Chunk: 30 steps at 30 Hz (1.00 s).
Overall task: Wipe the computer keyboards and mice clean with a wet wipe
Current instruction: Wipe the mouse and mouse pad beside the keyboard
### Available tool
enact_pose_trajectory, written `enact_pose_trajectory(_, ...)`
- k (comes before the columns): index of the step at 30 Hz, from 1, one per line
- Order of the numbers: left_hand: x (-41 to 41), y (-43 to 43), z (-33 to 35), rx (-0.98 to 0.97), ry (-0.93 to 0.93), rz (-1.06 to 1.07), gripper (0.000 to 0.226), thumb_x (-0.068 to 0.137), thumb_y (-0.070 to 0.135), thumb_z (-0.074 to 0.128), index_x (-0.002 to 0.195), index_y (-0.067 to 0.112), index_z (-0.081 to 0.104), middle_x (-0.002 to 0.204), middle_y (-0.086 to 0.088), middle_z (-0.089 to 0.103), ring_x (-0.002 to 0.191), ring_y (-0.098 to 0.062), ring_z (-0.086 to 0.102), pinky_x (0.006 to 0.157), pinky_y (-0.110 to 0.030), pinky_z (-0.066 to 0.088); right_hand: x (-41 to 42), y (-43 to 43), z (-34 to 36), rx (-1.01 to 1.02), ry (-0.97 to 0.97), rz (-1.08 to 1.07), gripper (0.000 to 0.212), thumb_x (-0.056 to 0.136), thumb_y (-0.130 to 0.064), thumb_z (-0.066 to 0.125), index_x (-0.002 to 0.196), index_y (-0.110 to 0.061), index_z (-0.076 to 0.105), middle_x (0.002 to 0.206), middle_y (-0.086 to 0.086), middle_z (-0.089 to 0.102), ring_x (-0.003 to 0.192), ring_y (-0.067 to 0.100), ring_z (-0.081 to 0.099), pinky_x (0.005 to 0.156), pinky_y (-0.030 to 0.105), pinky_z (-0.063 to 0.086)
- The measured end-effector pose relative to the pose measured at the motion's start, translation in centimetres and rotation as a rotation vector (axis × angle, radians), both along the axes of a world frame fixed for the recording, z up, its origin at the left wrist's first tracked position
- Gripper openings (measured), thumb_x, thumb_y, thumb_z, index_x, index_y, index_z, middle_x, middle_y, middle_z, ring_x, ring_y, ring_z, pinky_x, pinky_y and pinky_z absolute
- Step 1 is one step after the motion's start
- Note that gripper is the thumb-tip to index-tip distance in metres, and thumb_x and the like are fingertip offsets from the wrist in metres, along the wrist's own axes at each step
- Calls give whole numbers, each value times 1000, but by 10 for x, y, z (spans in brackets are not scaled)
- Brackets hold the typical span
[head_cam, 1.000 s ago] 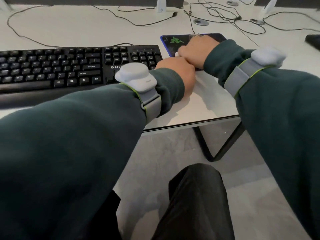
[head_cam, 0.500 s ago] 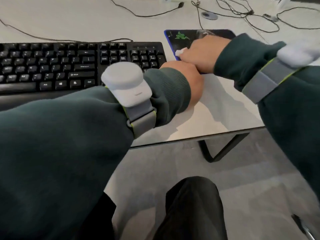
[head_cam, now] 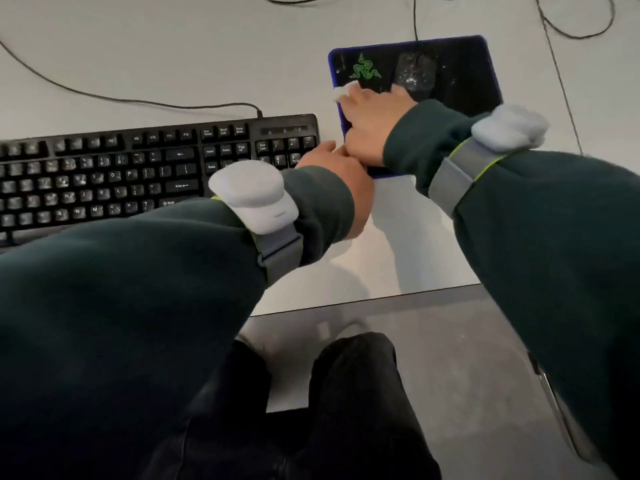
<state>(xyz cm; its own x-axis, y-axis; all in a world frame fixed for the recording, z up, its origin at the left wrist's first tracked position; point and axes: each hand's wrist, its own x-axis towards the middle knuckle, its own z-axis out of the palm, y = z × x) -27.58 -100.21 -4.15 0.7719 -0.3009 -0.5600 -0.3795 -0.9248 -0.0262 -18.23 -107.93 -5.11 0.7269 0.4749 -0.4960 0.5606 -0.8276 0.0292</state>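
Observation:
A black keyboard (head_cam: 145, 174) lies at the left of the white desk. To its right is a black mouse pad (head_cam: 460, 74) with a blue rim and a green logo, and a black mouse (head_cam: 415, 72) sits on it. My right hand (head_cam: 374, 123) rests on the pad's left part and grips a white wet wipe (head_cam: 343, 90), which pokes out past the fingertips at the pad's left edge, apart from the mouse. My left hand (head_cam: 336, 178) lies between the keyboard's number pad and the pad's near left corner, against my right hand. Its fingers are hidden.
Thin black cables (head_cam: 138, 98) trail over the desk behind the keyboard and past the pad on the right. The desk's front edge (head_cam: 363, 303) runs just below my wrists. My legs in dark trousers (head_cam: 311, 410) are below it, over grey floor.
My right hand has slid the wipe farther up the pad's left edge, uncovering the mouse. My left hand stays beside the keyboard's right end. The view has tilted down.

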Motion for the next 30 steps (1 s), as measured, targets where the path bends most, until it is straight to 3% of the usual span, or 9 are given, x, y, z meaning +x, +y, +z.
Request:
enact_pose_trajectory(3,11,9,-3,15,-26,-21,56,96,32,46,147,10,42,150,-10,45,141,-27,36,123,-41,16,12,11,0,-66,-32,22,59,96,-35,36,151,-13,32,156,12,29,131,34,46,117,54,17)
enact_pose_trajectory(6,25,23,-8,0,2,40,61,98,41,43,153,17,35,159,-9,34,151,-26,18,125,-43,4,16,10,-1,-69,-25,50,53,98,-27,26,147,-12,39,156,13,27,134,34,42,116,59,14)
enact_pose_trajectory(9,31,24,-10,20,-57,-41,61,99,49,35,152,20,38,153,-5,44,150,-25,22,125,-46,-1,30,21,-8,-98,-28,46,53,97,-26,23,145,-11,40,158,15,22,139,35,36,115,64,12)
enact_pose_trajectory(11,40,23,-7,73,-14,-76,58,97,49,40,148,20,42,149,-5,47,145,-27,31,124,-47,10,43,36,-8,-70,-33,-56,57,96,-28,29,148,-8,32,157,14,24,137,32,39,116,58,14)
enact_pose_trajectory(14,54,23,5,82,106,-128,45,96,45,48,132,20,56,132,-4,57,126,-28,49,112,-44,35,44,32,-4,-11,-69,-33,56,93,-30,42,143,-6,38,150,15,35,122,36,51,106,48,32)
enact_pose_trajectory(17,61,30,11,42,85,-192,33,96,31,45,124,19,58,129,-4,57,125,-24,48,111,-42,35,41,21,-1,24,-62,25,58,93,-25,50,147,-7,37,151,13,37,121,39,50,102,45,40)
enact_pose_trajectory(20,61,30,18,27,102,-203,38,94,27,44,129,17,56,135,-7,54,130,-24,45,111,-42,33,57,31,0,4,-137,58,45,94,-15,48,138,-6,51,137,16,52,119,37,53,100,44,41)
enact_pose_trajectory(25,73,40,25,-13,160,-173,31,91,24,46,119,20,58,113,-1,58,111,-22,55,103,-40,39,64,42,-6,98,-186,-14,35,93,-3,41,122,0,60,124,20,58,115,38,54,93,42,42)
enact_pose_trajectory(30,68,41,18,-8,181,-174,46,95,30,42,138,19,51,143,-1,50,136,-19,42,119,-47,25,57,28,-4,96,-196,70,33,94,-2,38,117,1,61,119,21,59,111,40,55,88,46,44)
